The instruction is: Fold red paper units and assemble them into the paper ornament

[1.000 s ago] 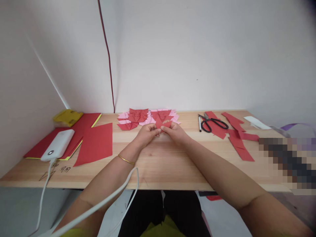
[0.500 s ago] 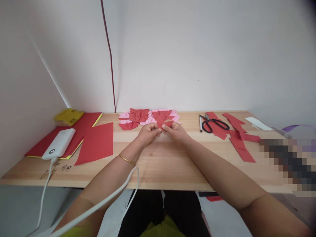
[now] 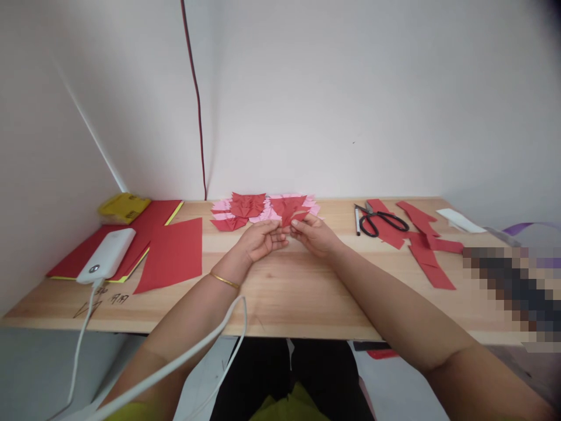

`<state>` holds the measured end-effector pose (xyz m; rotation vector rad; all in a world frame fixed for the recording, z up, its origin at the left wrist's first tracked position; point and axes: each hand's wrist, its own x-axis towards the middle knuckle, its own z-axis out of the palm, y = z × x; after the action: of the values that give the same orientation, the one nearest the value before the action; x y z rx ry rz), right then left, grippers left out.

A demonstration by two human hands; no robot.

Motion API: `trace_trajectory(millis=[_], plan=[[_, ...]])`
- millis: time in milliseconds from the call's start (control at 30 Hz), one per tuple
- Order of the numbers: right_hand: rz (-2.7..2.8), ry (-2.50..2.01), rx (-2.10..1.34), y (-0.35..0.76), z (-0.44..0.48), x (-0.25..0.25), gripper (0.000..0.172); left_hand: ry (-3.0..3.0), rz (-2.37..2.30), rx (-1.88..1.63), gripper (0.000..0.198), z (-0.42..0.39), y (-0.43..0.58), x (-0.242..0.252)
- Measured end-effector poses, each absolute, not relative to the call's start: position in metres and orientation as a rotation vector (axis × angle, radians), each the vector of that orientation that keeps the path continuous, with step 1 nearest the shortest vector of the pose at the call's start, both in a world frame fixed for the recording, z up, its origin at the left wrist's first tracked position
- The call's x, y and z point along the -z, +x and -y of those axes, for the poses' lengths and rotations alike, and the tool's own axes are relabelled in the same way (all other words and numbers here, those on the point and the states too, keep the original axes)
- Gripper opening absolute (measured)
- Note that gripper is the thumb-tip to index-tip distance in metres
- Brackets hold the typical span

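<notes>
Both hands meet in the middle of the desk around a small piece of folded red paper. My left hand pinches its near left side between thumb and fingers. From the other side, my right hand grips it with thumb and forefinger; part of the paper juts out above that hand. Fingers cover the paper's lower edge. Just behind lie several pleated paper pieces, red ones and pink ones, with jagged edges. They overlap the held paper in view, so its far outline is hard to separate.
Left are red sheets, a loose red sheet, a white power bank with cable, and a yellow packet. Right are black-handled scissors, a pen, red scraps and white strips. A white cable crosses my left forearm.
My left hand's lower fingers have loosened and spread a little. My right hand has turned slightly, its fingers straighter. The red paper stays between both hands.
</notes>
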<state>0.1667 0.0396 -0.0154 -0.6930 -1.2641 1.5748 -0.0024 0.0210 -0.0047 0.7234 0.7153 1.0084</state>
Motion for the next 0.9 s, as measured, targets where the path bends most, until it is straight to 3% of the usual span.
trace_trajectory(millis=[133, 467, 733, 900], plan=[[1.356, -0.676, -1.581, 0.168, -0.038, 0.014, 0.028, 0.684, -0.647, -0.937, 0.011, -0.022, -0.006, 0.006], [1.173, -0.758, -1.61, 0.168, -0.047, 0.015, 0.044, 0.736, -0.773, -1.23, 0.037, -0.028, -0.003, 0.012], [1.565, -0.886, -1.261, 0.167, -0.036, 0.012, 0.025, 0.935, -0.816, -1.184, 0.03, -0.024, 0.005, 0.014], [1.651, -1.002, -1.145, 0.169, -0.037, 0.012, 0.024, 1.195, -1.006, -1.217, 0.033, -0.022, 0.01, 0.015]])
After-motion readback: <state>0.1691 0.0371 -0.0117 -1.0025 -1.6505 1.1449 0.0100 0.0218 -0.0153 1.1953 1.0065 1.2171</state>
